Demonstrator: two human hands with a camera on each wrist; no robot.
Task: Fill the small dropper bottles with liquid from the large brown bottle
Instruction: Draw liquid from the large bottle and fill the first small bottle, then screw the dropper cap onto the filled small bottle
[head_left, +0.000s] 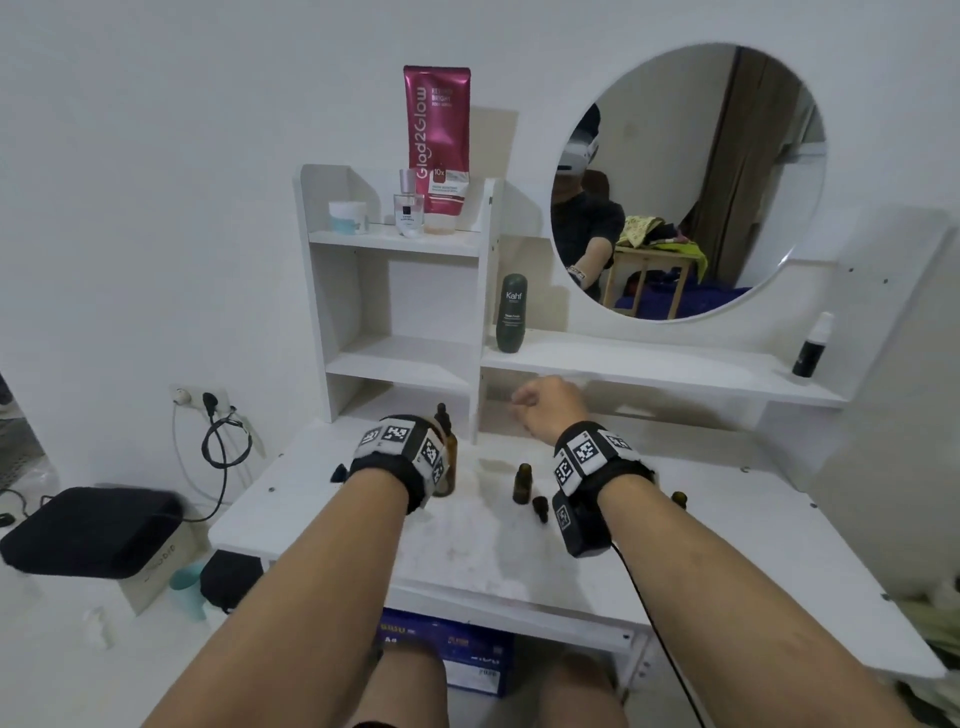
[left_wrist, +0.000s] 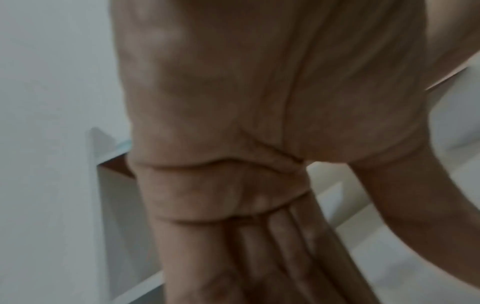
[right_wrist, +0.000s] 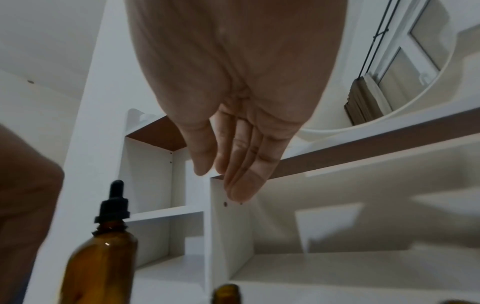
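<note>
Dropper bottles sit on your white vanity table (head_left: 727, 525): the large brown bottle (right_wrist: 101, 261), dropper cap (right_wrist: 113, 202) in place, stands upright toward the back left, just in front of the shelf unit (head_left: 395, 291). In the head view your left wrist band hides most of it, and only its dropper top and an amber edge show. A small uncapped dropper bottle (head_left: 522, 483) stands nearer the middle, between your wrists, with a loose black dropper cap (head_left: 541, 508) lying just beside it. Another small amber piece peeks out past your right wrist, too hidden to name.

Your left hand (left_wrist: 259, 144) is out of sight in the head view; its wrist camera is blurred but shows straight fingers (left_wrist: 259, 257) laid side by side, with nothing visibly in them. Whether it touches the large bottle I cannot tell. Your right hand (head_left: 545, 405) hovers above the table near the lower shelf opening, fingers extended together and relaxed, holding nothing.

On the shelves stand a pink Glad2Glow tube (head_left: 437, 140), a clear perfume bottle (head_left: 409, 205), a white jar (head_left: 348, 217), a dark green Kahf bottle (head_left: 511, 313) and a black spray bottle (head_left: 811, 345). A round mirror (head_left: 727, 130) hangs above.
</note>
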